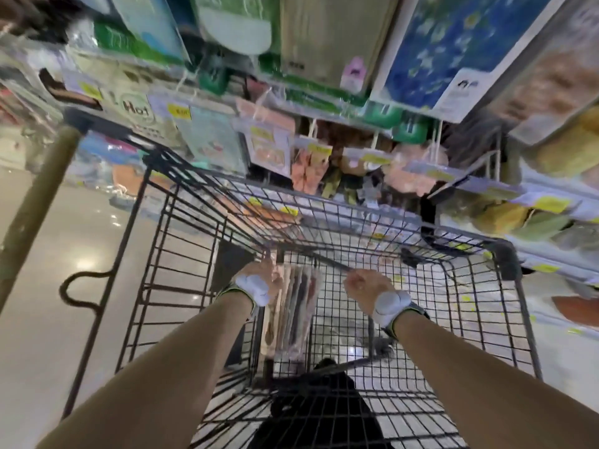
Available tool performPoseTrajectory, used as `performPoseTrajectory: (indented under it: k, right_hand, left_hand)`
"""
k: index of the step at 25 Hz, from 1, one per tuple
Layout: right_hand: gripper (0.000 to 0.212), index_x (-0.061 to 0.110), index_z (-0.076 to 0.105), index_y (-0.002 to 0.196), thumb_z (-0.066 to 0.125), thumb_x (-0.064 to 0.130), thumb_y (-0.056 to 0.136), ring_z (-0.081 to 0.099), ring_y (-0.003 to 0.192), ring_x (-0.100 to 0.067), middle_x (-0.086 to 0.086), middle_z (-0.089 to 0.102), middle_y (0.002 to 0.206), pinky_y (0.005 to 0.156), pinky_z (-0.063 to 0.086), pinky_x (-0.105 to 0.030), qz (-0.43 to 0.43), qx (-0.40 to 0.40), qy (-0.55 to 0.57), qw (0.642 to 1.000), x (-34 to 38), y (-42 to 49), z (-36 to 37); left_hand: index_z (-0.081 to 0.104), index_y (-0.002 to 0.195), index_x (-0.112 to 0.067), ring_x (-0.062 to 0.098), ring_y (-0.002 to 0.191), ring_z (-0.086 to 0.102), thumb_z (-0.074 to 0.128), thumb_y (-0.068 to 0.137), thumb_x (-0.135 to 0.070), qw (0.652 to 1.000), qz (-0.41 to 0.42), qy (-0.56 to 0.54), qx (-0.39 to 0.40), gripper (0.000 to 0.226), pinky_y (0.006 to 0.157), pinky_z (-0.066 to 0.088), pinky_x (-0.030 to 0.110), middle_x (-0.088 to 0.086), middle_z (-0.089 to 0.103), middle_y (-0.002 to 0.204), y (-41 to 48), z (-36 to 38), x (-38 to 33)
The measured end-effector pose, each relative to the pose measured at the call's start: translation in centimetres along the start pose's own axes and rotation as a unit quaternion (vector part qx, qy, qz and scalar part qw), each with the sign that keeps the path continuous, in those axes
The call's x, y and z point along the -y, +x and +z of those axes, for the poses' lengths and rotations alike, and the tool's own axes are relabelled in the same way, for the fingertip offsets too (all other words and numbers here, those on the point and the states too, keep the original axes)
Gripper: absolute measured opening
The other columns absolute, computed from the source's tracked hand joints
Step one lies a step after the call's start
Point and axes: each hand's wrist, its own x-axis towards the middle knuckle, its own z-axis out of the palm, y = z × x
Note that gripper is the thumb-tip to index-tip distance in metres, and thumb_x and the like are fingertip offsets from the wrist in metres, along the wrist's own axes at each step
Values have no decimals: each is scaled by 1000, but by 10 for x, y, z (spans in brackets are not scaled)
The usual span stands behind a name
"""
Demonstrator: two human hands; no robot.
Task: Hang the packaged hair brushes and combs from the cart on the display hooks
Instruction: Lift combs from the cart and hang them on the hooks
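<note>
Inside the black wire cart (324, 222), hemmed by its walls, the left hand (262, 277) gripped flat clear-wrapped packs (291, 315) standing upright; the right hand (366, 286) hovered loosely curled, empty, bare mesh below

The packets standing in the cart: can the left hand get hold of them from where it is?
Probably yes. The left hand is already down inside the cart, right at the top edge of the packets, with nothing between them. Blur hides whether its fingers have closed on one yet.
</note>
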Motion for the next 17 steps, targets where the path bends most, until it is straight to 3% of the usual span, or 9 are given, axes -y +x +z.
performPoseTrajectory:
  k: [3,7,10,14,17]
  right_hand:
    - [25,19,63,111,46,32,99,61,104,-19,1,63,114,85,50,-28,21,45,3,999,-15,15,22]
    - [23,22,66,109,51,35,97,63,100,-19,4,65,112,84,54,-32,30,101,29,994,-33,45,63]
    - [26,15,66,113,50,30,98,62,106,-22,-1,66,115,85,52,-32,1,130,43,991,-38,62,86]
    - [23,15,66,114,51,23,97,62,107,-23,-2,65,120,84,51,-30,-1,161,43,986,-53,91,115]
    - [24,18,64,117,52,20,97,65,99,-22,1,64,112,67,49,-20,17,163,63,984,-67,110,134]
  left_hand:
    - [34,140,-6,28,115,58,39,99,-43,999,-39,-12,14,56,95,50,38,11,56,130,22,28,6]
    - [41,139,-8,31,122,53,50,97,-34,993,-98,-48,38,50,91,45,33,12,52,137,57,71,12]
    - [49,134,-10,32,121,54,55,95,-31,987,-142,-78,20,45,99,43,38,15,55,133,74,94,15]
    - [39,142,-8,34,127,48,56,95,-31,978,-175,-102,46,56,104,38,40,18,49,139,102,127,20]
    - [30,146,-6,35,131,44,57,95,-32,972,-184,-142,43,63,107,35,41,18,43,143,125,146,21]
